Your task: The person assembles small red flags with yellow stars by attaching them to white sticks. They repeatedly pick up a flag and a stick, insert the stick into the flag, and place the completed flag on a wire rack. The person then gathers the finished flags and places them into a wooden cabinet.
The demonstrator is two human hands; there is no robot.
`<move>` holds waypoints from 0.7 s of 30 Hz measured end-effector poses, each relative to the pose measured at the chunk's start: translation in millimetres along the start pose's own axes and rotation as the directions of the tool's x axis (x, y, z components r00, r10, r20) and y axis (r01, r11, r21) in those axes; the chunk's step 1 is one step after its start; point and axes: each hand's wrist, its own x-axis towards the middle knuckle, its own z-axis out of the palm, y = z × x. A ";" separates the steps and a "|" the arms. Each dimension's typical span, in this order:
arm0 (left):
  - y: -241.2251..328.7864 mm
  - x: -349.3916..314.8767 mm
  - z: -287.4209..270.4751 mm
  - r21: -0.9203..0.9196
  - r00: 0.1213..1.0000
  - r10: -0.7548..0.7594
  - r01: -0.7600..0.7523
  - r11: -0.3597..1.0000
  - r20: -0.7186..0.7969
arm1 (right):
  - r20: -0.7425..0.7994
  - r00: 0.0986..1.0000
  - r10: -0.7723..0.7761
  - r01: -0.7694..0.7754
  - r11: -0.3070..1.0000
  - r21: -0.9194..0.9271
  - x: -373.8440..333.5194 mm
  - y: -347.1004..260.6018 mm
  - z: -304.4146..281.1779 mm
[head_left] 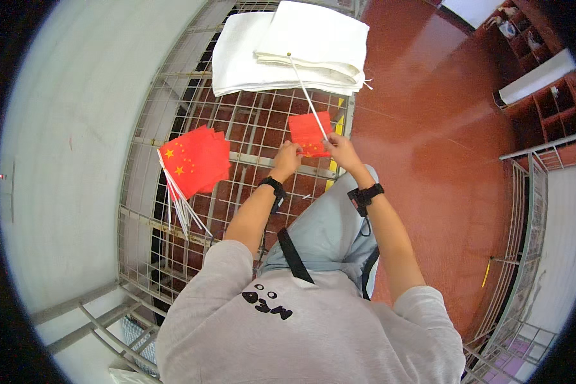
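Note:
A small red flag [308, 131] with yellow stars hangs between my hands above the wire mesh. Its thin white stick [305, 88] slants up and away, with a small yellowish tip over the white cloth. My left hand [288, 157] pinches the flag's near left edge. Around the lower end of the stick, at the flag's right edge, my right hand [343, 152] is closed. To the left, a stack of similar red flags [198, 163] lies fanned on the mesh, their white sticks [184, 208] pointing toward me.
Folded white cloth [313, 38] lies at the far end of the wire mesh bed frame [249, 115]. A pale wall [64, 147] borders the left side. Reddish-brown floor [429, 160] spreads to the right, with wooden cubbies [550, 105] and another metal bed frame [531, 211] beyond.

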 end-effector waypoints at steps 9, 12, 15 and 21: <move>27.3 -11.7 -76.5 -0.372 0.921 0.299 -0.376 0.848 -0.248 | -0.104 0.994 0.034 -0.022 0.993 0.113 -28.9 5.9 0.4; 43.0 -31.0 -119.3 -0.408 0.911 0.317 -0.402 0.820 -0.262 | -0.155 0.987 0.046 -0.030 0.994 0.105 -41.7 -19.5 -3.9; 39.8 -48.3 -139.5 -0.461 0.878 0.355 -0.473 0.751 -0.322 | -0.112 0.993 0.030 -0.003 0.972 0.233 -58.8 -40.2 1.0; 35.4 -94.4 -153.3 -0.590 0.929 0.287 -0.370 0.717 -0.233 | 0.263 0.965 0.000 -0.094 0.934 0.344 -87.0 -74.4 13.7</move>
